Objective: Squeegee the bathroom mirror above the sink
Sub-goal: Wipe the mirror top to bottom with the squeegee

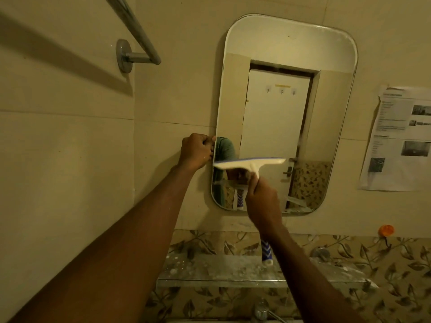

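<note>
Head view: the mirror (291, 54) hangs on the tiled wall at centre, above a glass shelf (210, 273) at 6 o'clock. The right hand (262, 199) has its fingers wrapped round the handle of the squeegee (249, 163), whose blade lies level across the glass towards 8 o'clock. The left hand (197, 151), fingers curled, pinches the mirror's 9 o'clock edge, apparently steadying it. For a clean stroke, press the blade evenly, pull straight toward 6 o'clock, then overlap the next pass toward 3 o'clock.
</note>
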